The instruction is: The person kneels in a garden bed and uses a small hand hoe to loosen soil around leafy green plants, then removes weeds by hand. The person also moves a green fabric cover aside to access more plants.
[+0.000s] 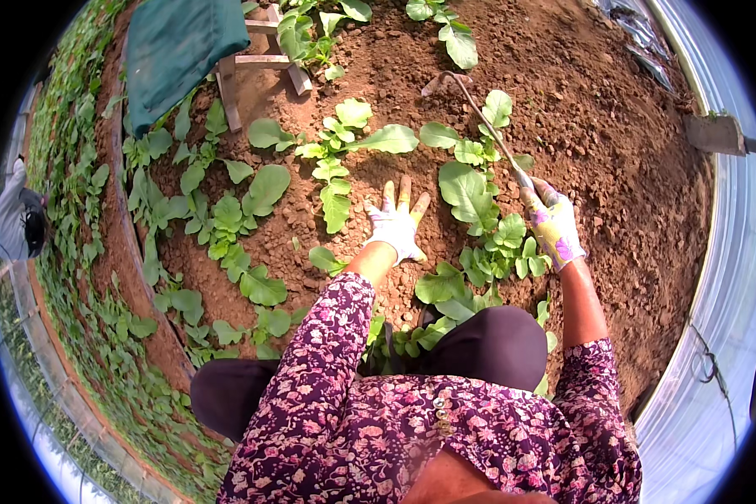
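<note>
My left hand [395, 223], in a pale work glove with soiled fingertips, is spread palm down on or just over the brown soil [378, 290]. A short row of leafy green seedlings [332, 170] grows just beyond and left of it. My right hand [553, 222], in a floral-patterned glove, grips the handle of a small hand hoe [492, 129]. The hoe's thin shaft slants forward and left to a blade [446, 83] resting at the soil. Between my hands stands another row of broad-leaved plants [472, 195].
At the upper left a wooden stool [230, 88] stands beside a green cloth [186, 60]. Plastic sheeting [699, 315] borders the soil on the right, near a concrete block [717, 134]. Dense green rows [75, 252] fill the left, where another person [19, 217] is at the rim.
</note>
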Action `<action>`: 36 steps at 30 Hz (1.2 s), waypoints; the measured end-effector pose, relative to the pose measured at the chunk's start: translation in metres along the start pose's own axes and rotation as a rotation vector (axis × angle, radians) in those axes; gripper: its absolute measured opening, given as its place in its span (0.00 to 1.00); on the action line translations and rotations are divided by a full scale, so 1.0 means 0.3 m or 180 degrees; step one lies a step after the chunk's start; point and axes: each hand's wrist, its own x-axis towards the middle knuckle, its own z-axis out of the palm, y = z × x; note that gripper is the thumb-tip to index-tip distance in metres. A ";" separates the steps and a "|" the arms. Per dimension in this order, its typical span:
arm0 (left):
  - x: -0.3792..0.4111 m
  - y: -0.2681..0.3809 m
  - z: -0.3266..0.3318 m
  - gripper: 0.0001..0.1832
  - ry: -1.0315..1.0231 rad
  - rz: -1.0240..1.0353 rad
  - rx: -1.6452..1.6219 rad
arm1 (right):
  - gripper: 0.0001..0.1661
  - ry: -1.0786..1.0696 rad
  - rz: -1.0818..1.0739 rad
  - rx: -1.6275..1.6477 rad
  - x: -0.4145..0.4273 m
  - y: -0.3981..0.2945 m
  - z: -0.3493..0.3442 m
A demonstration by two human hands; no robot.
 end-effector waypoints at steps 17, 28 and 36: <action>-0.014 0.000 -0.008 0.70 -0.0002 -0.0085 0.0107 | 0.21 0.0356 0.0031 0.0017 -0.014 0.036 -0.009; -0.053 0.012 -0.043 0.68 -0.0207 -0.0066 0.0198 | 0.23 -0.0030 -0.0607 -0.0139 0.177 -0.154 0.160; -0.037 -0.008 -0.042 0.70 -0.0313 -0.0184 0.0202 | 0.21 0.0025 -0.0898 -0.0609 0.415 -0.345 0.301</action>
